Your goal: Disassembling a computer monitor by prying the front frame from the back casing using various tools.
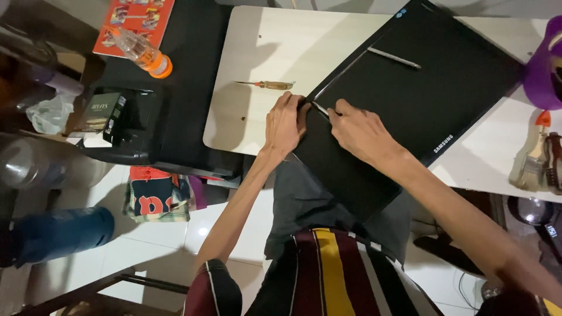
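A large black flat monitor (421,88) lies slanted on a white table (281,52), its near corner overhanging my lap. My left hand (285,124) rests on the table with its fingers pressed against the monitor's left edge. My right hand (360,130) pinches a thin metal tool (321,109) whose tip sits in the seam along that same edge, right beside my left fingers. A silver rod-like tool (394,58) lies on top of the monitor. A small screwdriver with an amber handle (269,85) lies on the table just beyond my left hand.
Left of the table stands a dark surface with a plastic bottle with an orange cap (143,54), a red printed sheet (134,20) and a black box (120,123). A purple object (544,64) and brushes (535,158) sit at the table's right end. Tiled floor lies below.
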